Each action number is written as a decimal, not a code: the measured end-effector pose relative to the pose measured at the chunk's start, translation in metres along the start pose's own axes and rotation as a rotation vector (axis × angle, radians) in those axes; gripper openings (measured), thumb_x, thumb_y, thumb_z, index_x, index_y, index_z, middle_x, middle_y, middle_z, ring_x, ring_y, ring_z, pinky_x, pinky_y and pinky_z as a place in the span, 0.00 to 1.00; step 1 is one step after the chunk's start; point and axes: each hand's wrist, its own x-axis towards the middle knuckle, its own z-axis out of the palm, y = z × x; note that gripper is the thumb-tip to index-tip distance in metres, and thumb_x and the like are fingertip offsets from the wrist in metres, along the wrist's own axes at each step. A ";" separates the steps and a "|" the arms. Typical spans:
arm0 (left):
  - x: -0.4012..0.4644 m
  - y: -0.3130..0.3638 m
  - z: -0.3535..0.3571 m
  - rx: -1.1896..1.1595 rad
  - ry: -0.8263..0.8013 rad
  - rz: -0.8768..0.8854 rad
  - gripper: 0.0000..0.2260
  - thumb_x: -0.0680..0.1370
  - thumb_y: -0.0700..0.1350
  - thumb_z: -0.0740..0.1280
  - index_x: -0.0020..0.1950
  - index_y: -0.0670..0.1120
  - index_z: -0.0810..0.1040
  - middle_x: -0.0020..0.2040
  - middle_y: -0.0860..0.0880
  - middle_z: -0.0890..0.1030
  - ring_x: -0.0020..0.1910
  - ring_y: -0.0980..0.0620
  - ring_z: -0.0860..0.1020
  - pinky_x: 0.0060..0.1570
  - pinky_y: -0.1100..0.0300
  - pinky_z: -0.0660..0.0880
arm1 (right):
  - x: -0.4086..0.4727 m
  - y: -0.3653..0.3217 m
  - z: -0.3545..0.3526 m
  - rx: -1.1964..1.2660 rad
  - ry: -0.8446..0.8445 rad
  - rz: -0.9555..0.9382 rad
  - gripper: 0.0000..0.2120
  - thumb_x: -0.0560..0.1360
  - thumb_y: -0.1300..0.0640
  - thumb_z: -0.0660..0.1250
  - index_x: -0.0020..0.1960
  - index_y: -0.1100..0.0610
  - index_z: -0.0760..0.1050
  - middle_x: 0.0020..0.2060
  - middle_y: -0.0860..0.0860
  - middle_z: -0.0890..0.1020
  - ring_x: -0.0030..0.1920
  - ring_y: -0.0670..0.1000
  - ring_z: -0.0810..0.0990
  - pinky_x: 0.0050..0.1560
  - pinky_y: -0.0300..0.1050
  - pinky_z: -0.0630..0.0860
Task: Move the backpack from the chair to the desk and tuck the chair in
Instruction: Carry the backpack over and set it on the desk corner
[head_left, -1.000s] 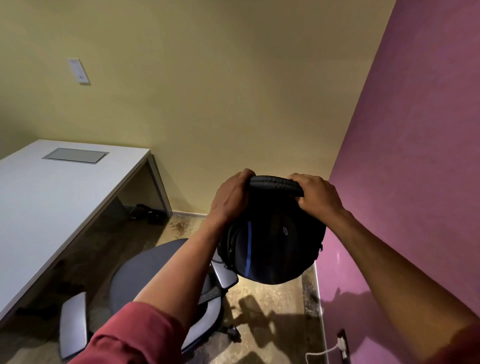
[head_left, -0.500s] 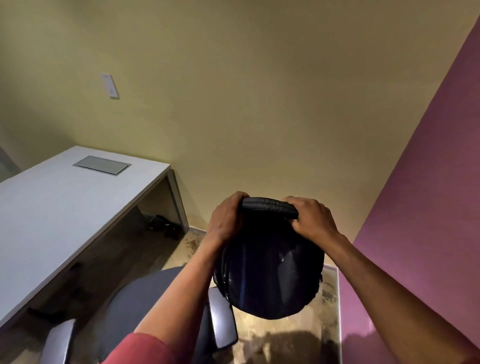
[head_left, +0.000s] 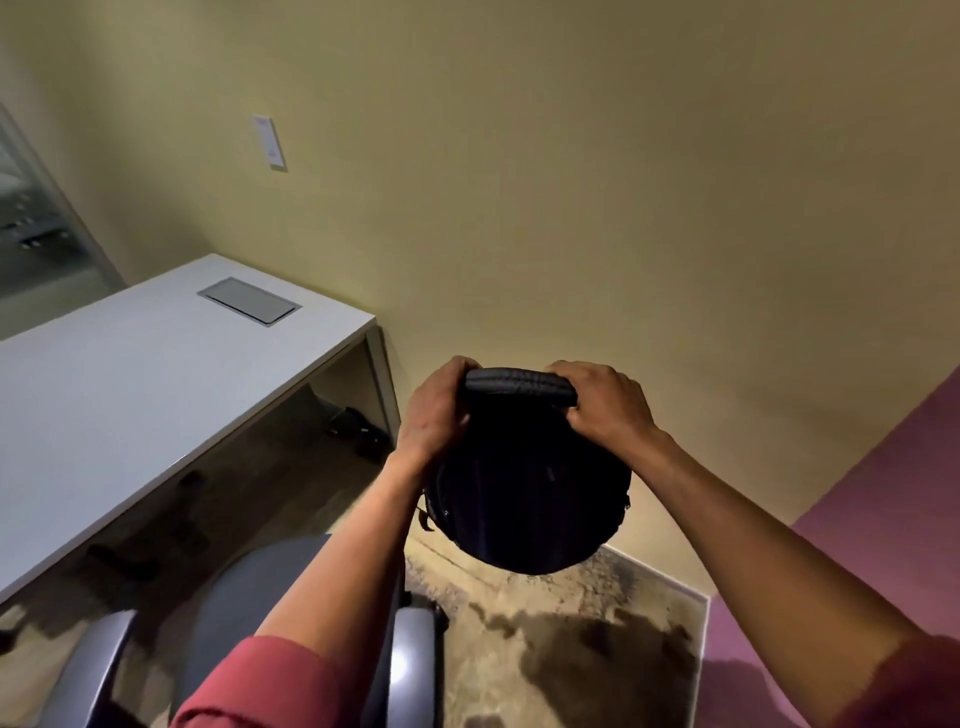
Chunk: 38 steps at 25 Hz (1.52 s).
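A dark backpack (head_left: 524, 493) hangs in the air in front of me, right of the desk. My left hand (head_left: 436, 410) grips the left end of its padded top handle (head_left: 519, 383), and my right hand (head_left: 602, 405) grips the right end. The grey office chair (head_left: 260, 597) stands below my left arm, its seat bare and its armrests at the bottom edge of the view. The white desk (head_left: 130, 405) lies to the left, its top bare but for a grey cable hatch (head_left: 248, 301).
A beige wall is straight ahead with a white wall plate (head_left: 270, 141). A purple wall (head_left: 883, 519) closes the right side. Dark items (head_left: 358, 431) lie on the floor under the desk's far end. A glass partition stands at the far left.
The view has swung left, so more of the desk shows and the purple wall has slid right. The backpack, held in both hands, sits nearer the desk's end.
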 end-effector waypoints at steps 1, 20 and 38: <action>0.011 -0.006 0.001 0.005 0.012 -0.017 0.23 0.68 0.36 0.71 0.59 0.53 0.72 0.53 0.51 0.81 0.49 0.47 0.78 0.46 0.55 0.73 | 0.015 0.004 0.001 0.003 -0.002 -0.014 0.21 0.67 0.59 0.68 0.57 0.42 0.75 0.46 0.43 0.82 0.47 0.55 0.81 0.40 0.46 0.72; 0.204 -0.167 -0.036 0.137 0.093 -0.201 0.12 0.72 0.41 0.65 0.55 0.50 0.76 0.47 0.51 0.83 0.45 0.48 0.80 0.45 0.51 0.76 | 0.323 -0.021 0.114 0.107 -0.137 -0.317 0.25 0.63 0.60 0.65 0.57 0.43 0.76 0.46 0.48 0.84 0.48 0.59 0.81 0.39 0.46 0.71; 0.370 -0.310 -0.145 0.358 0.558 -0.514 0.15 0.72 0.38 0.63 0.56 0.50 0.76 0.47 0.49 0.83 0.44 0.45 0.79 0.46 0.52 0.77 | 0.628 -0.179 0.172 0.389 -0.142 -0.461 0.21 0.63 0.63 0.65 0.53 0.48 0.78 0.44 0.48 0.81 0.44 0.56 0.80 0.39 0.44 0.70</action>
